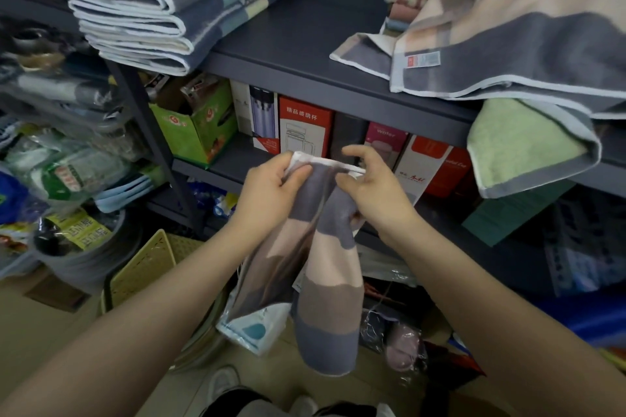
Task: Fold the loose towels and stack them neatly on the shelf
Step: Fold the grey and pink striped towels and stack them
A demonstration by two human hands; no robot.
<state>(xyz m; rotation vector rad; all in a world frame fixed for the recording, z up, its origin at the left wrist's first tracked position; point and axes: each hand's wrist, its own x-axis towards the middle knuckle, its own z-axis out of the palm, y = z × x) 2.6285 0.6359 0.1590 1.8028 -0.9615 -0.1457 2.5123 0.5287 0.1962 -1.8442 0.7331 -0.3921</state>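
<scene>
Left hand (271,186) and right hand (369,186) pinching hanging towel's (325,281) white top hem, below shelf edge (338,85)

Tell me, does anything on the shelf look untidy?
Yes. At the right of the shelf, loose towels lie unfolded, and a green one hangs over the edge. The stack at left is neat.

Soft terry cloth towel (325,267), matt shelf (305,41)

The loose towels (528,44) run off the frame's right edge.
</scene>
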